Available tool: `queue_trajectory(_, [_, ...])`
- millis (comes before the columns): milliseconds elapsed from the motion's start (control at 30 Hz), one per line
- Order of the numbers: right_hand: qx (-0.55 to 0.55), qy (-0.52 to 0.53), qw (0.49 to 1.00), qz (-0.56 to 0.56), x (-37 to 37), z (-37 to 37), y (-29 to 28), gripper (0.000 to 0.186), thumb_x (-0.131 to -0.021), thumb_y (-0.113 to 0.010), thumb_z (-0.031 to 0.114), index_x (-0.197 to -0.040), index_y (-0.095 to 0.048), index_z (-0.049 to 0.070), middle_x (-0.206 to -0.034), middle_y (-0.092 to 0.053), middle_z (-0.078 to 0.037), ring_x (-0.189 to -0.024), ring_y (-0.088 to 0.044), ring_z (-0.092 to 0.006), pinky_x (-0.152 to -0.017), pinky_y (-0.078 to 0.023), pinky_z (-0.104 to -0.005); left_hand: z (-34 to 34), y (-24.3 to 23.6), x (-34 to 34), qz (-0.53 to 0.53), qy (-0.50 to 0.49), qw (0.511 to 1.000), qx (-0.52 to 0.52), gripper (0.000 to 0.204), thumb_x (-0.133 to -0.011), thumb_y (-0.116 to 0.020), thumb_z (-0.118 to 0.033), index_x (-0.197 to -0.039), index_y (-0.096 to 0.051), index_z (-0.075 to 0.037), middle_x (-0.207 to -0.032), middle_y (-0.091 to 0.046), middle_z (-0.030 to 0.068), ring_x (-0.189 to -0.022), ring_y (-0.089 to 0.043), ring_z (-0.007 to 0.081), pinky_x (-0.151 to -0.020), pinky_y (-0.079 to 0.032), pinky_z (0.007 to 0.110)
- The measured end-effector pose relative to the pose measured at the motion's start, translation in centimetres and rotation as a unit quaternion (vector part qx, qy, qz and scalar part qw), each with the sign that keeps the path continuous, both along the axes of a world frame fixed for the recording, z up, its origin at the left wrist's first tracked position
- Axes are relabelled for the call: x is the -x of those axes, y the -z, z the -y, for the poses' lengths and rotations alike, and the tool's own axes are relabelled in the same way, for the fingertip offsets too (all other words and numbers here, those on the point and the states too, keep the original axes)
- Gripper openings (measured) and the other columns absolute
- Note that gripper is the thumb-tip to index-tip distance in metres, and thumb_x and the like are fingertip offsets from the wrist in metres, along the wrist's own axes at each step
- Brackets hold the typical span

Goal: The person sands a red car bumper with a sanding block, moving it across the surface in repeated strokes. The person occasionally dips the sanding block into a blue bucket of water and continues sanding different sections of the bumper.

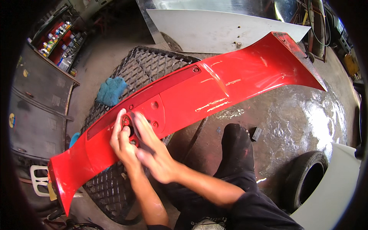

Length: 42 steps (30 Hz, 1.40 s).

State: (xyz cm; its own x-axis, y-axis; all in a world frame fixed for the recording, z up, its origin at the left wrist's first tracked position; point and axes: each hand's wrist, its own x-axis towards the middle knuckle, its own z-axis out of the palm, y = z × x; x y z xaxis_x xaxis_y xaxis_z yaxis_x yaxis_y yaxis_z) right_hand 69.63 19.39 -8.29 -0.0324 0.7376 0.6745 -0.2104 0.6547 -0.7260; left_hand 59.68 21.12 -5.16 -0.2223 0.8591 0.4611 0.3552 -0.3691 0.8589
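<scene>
A long red bumper-shaped car panel runs diagonally across the view, with a recessed strip, small holes and scratched, shiny patches. My left hand is over its left-middle part, beside a round recess, fingers stretched out. Facing it, my right hand has its fingers extended and slightly blurred. A thin dark sheet, like sandpaper, lies along the right palm between the two hands. Whether the left fingers also touch the sheet cannot be seen.
The panel rests over a black metal grid bearing a blue cloth. My knee is close by, near a small dark block on the wet floor. A tyre, white panel, cabinet and white plastic chair stand around.
</scene>
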Motion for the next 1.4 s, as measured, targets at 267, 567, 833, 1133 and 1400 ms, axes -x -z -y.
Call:
queue_trajectory(267, [0.016, -0.077, 0.991, 0.106, -0.7, -2.6, -0.4, 0.069, -0.09, -0.043, 0.028, -0.146, -0.016, -0.002, -0.152, -0.013, -0.023, -0.142, -0.01, -0.035, -0.114, -0.01, -0.046, 0.2, 0.1, -0.2, 0.141, 0.028, 0.988, 0.059, 0.051, -0.082, -0.036, -0.008, -0.128, -0.048, 0.011, -0.13, -0.051, 0.0207, -0.119, -0.05, 0.0271, -0.102, -0.038, 0.035])
queue_trajectory(567, [0.066, -0.128, 0.986, 0.085, 0.1, -3.8, -0.7, 0.065, -0.091, -0.041, 0.031, -0.141, -0.023, -0.006, -0.147, -0.025, -0.025, -0.138, -0.021, -0.0394, -0.114, -0.015, -0.0455, 0.5, 0.0, -0.5, 0.11, 0.031, 0.992, 0.05, 0.05, -0.088, -0.039, -0.015, -0.131, -0.044, 0.01, -0.132, -0.049, 0.0208, -0.121, -0.049, 0.0283, -0.104, -0.036, 0.037])
queue_trajectory(833, [0.063, 0.037, 0.994, 0.085, 1.1, -1.7, -0.5, 0.061, -0.093, -0.039, 0.028, -0.139, -0.026, -0.009, -0.145, -0.026, -0.028, -0.137, -0.024, -0.0401, -0.113, -0.017, -0.0455, 0.3, -0.1, -0.2, 0.141, 0.005, 0.986, 0.094, 0.047, -0.088, -0.04, -0.015, -0.129, -0.048, 0.007, -0.131, -0.051, 0.0193, -0.12, -0.049, 0.0264, -0.103, -0.036, 0.036])
queue_trajectory(1133, [0.025, 0.044, 0.999, 0.004, 1.6, 0.3, 0.5, 0.068, -0.094, -0.034, 0.036, -0.143, -0.016, -0.008, -0.15, -0.014, -0.028, -0.141, -0.011, -0.0403, -0.114, -0.008, -0.0467, 0.0, 0.2, 0.2, 0.071, 0.065, 0.994, 0.051, 0.048, -0.088, -0.037, -0.014, -0.13, -0.047, 0.007, -0.132, -0.051, 0.018, -0.121, -0.048, 0.0246, -0.103, -0.035, 0.034])
queue_trajectory(1400, [-0.003, 0.062, 0.995, -0.074, 1.9, 1.6, 0.9, 0.071, -0.09, -0.04, 0.034, -0.143, -0.017, -0.008, -0.15, -0.011, -0.027, -0.141, -0.009, -0.0378, -0.114, -0.008, -0.0442, -0.2, -0.1, 0.3, 0.01, 0.002, 0.999, 0.047, 0.051, -0.081, -0.038, -0.009, -0.126, -0.05, 0.009, -0.13, -0.051, 0.0185, -0.12, -0.048, 0.0271, -0.104, -0.033, 0.035])
